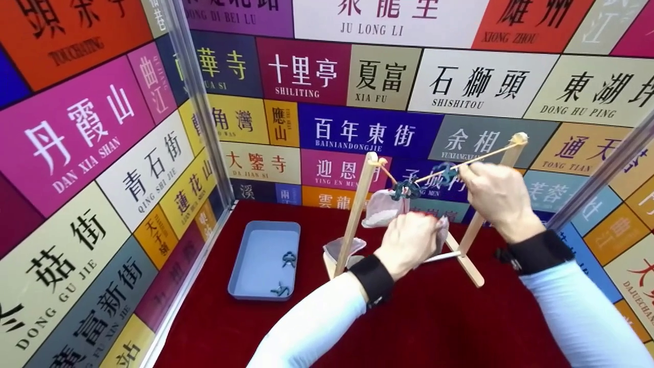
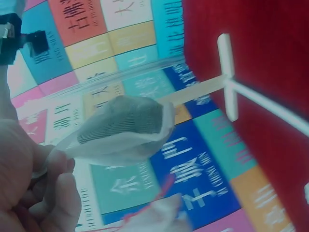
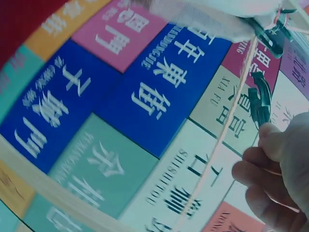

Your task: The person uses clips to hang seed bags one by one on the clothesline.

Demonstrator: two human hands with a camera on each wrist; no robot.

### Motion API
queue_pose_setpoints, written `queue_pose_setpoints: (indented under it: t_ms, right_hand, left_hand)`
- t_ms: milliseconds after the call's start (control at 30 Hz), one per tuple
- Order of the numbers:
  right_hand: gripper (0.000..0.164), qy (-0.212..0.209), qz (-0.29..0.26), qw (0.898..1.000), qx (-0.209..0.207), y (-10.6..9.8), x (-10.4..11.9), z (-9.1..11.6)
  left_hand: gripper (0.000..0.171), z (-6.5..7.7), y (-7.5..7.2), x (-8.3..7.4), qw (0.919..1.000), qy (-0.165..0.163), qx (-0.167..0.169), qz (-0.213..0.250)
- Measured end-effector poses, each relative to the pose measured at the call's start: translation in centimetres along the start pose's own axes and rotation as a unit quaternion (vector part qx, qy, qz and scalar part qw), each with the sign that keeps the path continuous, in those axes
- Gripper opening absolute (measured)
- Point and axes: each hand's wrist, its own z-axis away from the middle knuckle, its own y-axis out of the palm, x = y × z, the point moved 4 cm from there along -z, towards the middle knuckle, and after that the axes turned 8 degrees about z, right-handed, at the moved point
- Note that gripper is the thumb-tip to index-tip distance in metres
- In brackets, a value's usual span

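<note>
My left hand [image 1: 411,240] pinches the gathered end of a pale mesh pouch [image 2: 120,125] with dark filling. My right hand [image 1: 500,197] holds a small dark green plastic clip [image 3: 260,99] between thumb and fingers, beside a string [image 3: 219,137]. This string runs between the two posts of a wooden frame [image 1: 355,209] and sags in the middle. On the string sits another green clip [image 1: 406,189], with a whitish pouch [image 1: 382,208] hanging below it. A red thread [image 2: 166,186] shows near that pouch in the left wrist view.
To the left lies a blue-grey tray [image 1: 237,260] with a green clip [image 1: 289,259] and a second clip [image 1: 280,290] in it. Another pouch [image 1: 342,248] is by the frame's left foot. Panels printed with characters stand behind and left of the red cloth [image 1: 204,327].
</note>
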Motion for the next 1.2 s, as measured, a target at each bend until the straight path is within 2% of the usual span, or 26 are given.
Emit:
queue_pose_setpoints:
  t_ms: [67, 167, 300, 400, 500, 600, 733, 833, 900, 967, 1133, 1200]
  right_hand:
    - [0.009, -0.007, 0.02, 0.999, 0.027, 0.1, -0.4, -0.9]
    - [0.011, -0.025, 0.024, 0.994, 0.108, 0.4, -0.8, -2.1]
    - [0.012, -0.037, -0.017, 0.976, 0.216, 0.6, -1.3, -2.9]
    - [0.01, -0.037, -0.053, 0.965, 0.254, 0.6, -1.4, -3.1]
    - [0.005, -0.049, -0.081, 0.961, 0.262, 0.5, -1.1, -3.3]
    - [0.007, -0.072, -0.094, 0.961, 0.251, 0.4, -0.7, -3.3]
    - [0.01, -0.097, -0.09, 0.963, 0.236, 0.2, -0.2, -3.6]
    - [0.013, -0.122, -0.082, 0.958, 0.247, 0.2, 0.1, -3.9]
    - [0.013, -0.135, -0.083, 0.953, 0.258, 0.3, 0.2, -3.9]
    - [0.015, -0.129, -0.091, 0.95, 0.268, 0.3, 0.3, -3.7]
    - [0.021, -0.12, -0.089, 0.951, 0.269, 0.2, 0.6, -3.1]
    - [0.021, -0.132, -0.08, 0.953, 0.261, 0.2, 0.9, -3.1]
  left_hand:
    - [0.039, -0.8, -0.6, -0.1, 1.0, -0.002, -0.004, -0.009]
    - [0.033, -1.8, -1.0, 0.3, 0.9994, -0.033, 0.002, -0.008]
    - [0.029, -2.4, -1.1, 1.5, 0.9972, -0.074, -0.001, 0.003]
    - [0.032, -2.6, -1.2, 2.4, 0.9958, -0.089, -0.019, 0.009]
    - [0.033, -2.7, -1.3, 3.1, 0.9945, -0.1, -0.032, 0.011]
    - [0.029, -2.7, -1.2, 3.4, 0.9942, -0.104, -0.026, 0.011]
    - [0.023, -2.5, -0.9, 3.5, 0.9946, -0.101, -0.015, 0.02]
    - [0.022, -2.5, -0.8, 3.5, 0.9948, -0.096, -0.023, 0.024]
    - [0.022, -2.4, -0.7, 3.6, 0.9952, -0.088, -0.038, 0.02]
    - [0.022, -2.4, -0.7, 3.5, 0.9956, -0.073, -0.057, 0.016]
    - [0.023, -2.2, -0.7, 2.8, 0.9932, -0.023, -0.114, 0.012]
    - [0.02, -2.2, -0.8, 2.5, 0.9903, -0.005, -0.139, 0.013]
